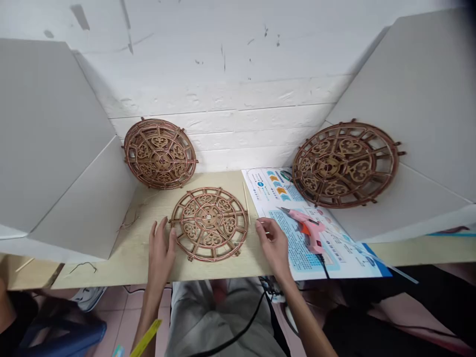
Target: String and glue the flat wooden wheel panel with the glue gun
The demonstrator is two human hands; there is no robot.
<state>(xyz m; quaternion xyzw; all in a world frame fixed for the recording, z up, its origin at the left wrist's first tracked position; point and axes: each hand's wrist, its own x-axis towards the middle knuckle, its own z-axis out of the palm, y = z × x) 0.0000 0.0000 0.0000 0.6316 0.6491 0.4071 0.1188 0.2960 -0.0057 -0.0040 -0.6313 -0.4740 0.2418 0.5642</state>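
A round openwork wooden disc (208,216) with reddish-brown ribs lies flat on the table between my hands. My left hand (161,248) rests at its left edge, fingers apart, holding nothing. On the right, my right hand (274,243) is a little apart from the disc, thumb and forefinger curled together; what they pinch, if anything, is too small to make out. A thin wooden stick (246,202) lies at the disc's upper right. Right of my right hand, a pink glue gun (310,228) lies on a printed sheet (278,210).
Stacked discs (159,153) lean at the back left, and more discs (345,166) lean at the right. Grey-white panels (82,198) stand on both sides before a white wall (223,119). Wire scraps lie on the table (122,265). Other people's legs show below on both sides.
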